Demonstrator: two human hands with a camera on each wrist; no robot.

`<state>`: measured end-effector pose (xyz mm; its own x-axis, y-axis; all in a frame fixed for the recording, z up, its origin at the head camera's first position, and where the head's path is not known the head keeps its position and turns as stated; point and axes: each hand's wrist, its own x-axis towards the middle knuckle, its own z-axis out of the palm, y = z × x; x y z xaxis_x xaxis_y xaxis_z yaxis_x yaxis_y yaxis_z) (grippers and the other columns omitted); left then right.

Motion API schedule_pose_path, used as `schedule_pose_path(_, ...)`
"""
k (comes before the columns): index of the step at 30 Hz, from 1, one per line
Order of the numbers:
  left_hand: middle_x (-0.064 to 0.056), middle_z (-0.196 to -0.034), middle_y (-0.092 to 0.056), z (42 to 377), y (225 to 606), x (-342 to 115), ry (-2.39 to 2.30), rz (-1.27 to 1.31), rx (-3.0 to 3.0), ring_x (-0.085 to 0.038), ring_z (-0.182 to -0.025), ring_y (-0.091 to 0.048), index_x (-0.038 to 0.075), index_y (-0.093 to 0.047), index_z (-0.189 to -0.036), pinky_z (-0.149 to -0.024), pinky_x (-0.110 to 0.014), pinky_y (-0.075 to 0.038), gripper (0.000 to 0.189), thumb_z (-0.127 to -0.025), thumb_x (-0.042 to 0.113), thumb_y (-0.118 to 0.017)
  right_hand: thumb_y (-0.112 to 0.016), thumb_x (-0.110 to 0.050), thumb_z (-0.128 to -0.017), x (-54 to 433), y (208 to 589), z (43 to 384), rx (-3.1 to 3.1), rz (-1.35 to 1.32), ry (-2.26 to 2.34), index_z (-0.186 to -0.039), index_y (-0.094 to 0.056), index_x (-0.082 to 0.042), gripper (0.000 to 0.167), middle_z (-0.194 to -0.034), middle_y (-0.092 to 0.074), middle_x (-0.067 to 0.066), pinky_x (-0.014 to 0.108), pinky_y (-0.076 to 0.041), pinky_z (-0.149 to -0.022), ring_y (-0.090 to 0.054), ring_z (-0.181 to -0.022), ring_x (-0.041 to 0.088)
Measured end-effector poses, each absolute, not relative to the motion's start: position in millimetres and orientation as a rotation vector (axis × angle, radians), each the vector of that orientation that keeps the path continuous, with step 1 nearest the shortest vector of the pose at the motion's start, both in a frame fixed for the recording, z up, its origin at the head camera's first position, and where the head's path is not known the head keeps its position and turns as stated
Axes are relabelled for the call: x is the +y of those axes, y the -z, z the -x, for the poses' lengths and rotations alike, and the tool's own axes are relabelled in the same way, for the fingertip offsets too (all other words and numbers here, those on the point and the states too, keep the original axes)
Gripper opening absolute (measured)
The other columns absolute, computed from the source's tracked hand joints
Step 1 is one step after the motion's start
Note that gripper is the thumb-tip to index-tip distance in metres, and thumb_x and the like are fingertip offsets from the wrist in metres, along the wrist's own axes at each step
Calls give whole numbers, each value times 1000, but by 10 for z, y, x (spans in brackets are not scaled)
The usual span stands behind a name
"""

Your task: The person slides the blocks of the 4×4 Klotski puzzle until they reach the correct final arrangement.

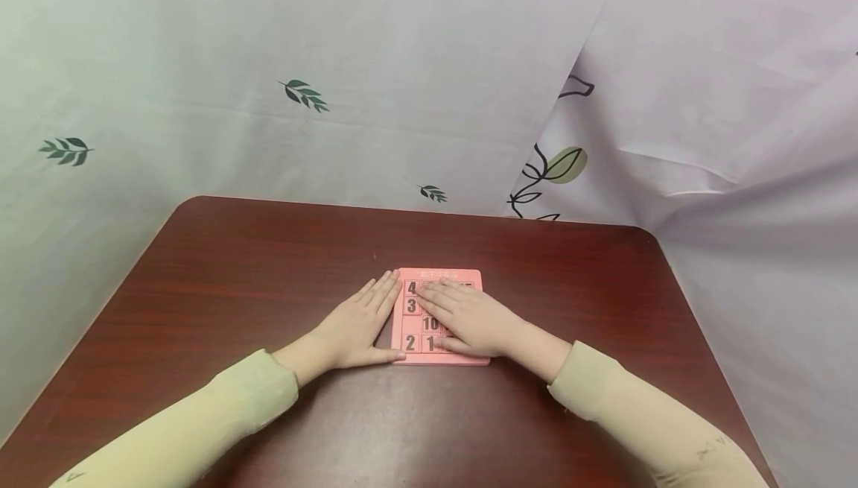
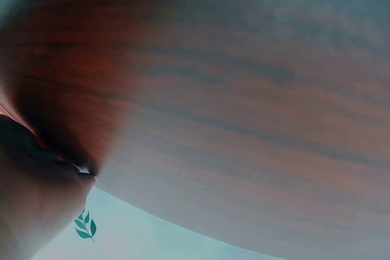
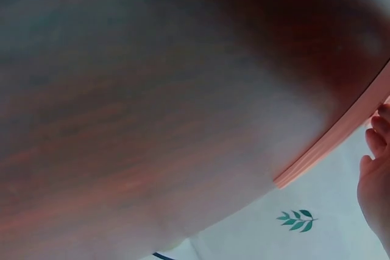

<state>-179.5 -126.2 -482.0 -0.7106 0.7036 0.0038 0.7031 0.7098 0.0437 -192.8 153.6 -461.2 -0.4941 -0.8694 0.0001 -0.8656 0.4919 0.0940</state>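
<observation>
A pink sliding number puzzle (image 1: 440,358) lies flat on the table, its tiles printed with black numbers such as 4, 3, 10, 2 and 1. My left hand (image 1: 355,324) rests along the puzzle's left edge, fingers straight and thumb spread to the lower left corner. Across the tiles on the right side lies my right hand (image 1: 472,318), fingers straight and pointing left, hiding several tiles. An open slot shows left of the 10. In the right wrist view the puzzle's side (image 3: 341,135) appears beside the right hand's fingertips (image 3: 379,141).
The dark red wooden table (image 1: 281,249) has rounded far corners. Behind it and along the right side hangs a pale curtain (image 1: 375,48) printed with leaves. Both forearms in light sleeves (image 1: 241,391) reach over the table's near part.
</observation>
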Motion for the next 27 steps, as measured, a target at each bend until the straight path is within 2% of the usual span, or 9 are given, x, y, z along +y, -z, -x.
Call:
schedule_pose_path(9,-30,-174,-20,1790,4822,-1263,-63,-1198,2907,-41,-164,-22,-11,-25,-163,-134,-50,-27,117,-92,74,-60,-57,-52,-105,1535,4591,1771,-2595,-1619,174,-161,-44,-5,74,-168,-45,8,42,-35,-131,-43,-157,24)
schedule_pose_path(16,-32,-172,-26,1788,4821,-1274,-87,-1230,2932,-43,-162,-28,-13,-28,-161,-132,-52,-31,115,-92,71,-64,-53,-57,-106,1558,4589,1667,-2502,-1678,209,-159,-48,-5,74,-166,-49,9,42,-37,-129,-45,-156,26)
schedule_pose_path(27,-30,-174,-20,1782,4825,-1262,-94,-1206,2910,-41,-163,-24,-11,-25,-163,-133,-50,-29,115,-93,73,-61,-56,-48,-106,1518,4589,1944,-2653,-1583,106,-163,-42,-5,73,-171,-42,9,41,-31,-133,-39,-159,22)
